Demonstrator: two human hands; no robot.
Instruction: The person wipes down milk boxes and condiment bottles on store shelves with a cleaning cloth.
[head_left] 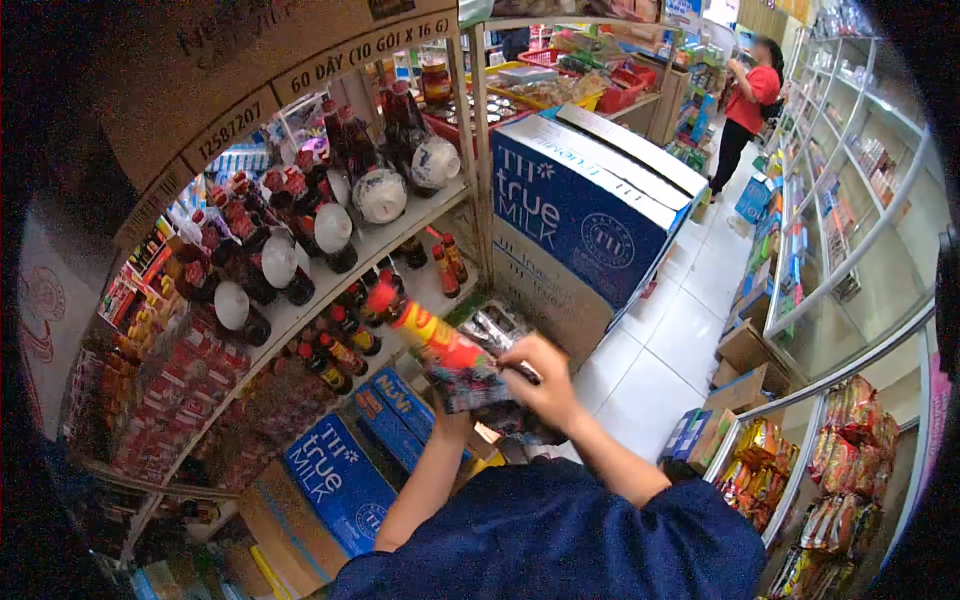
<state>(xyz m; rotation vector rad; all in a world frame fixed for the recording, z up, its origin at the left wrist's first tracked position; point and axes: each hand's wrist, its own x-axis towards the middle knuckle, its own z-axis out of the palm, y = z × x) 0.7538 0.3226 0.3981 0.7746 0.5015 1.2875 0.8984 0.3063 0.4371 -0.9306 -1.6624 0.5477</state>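
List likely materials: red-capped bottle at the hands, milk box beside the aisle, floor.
Bottle: glass or plastic, smooth outline; blur leaves material and finish open.
Milk box: probably cardboard, printed finish; flat panels, folded edges.
Floor: likely glazed tile; straight joints, glossy reflections.

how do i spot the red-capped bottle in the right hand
Find the large upper blue TH true MILK carton. Lower left, in the right hand, is the red-capped bottle with yellow-red label. Similar bottles stand shelved; this one is handheld.

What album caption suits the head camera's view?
Shop aisle: a person's right hand by a tilted bottle, near shelved bottles and a TH true MILK box.
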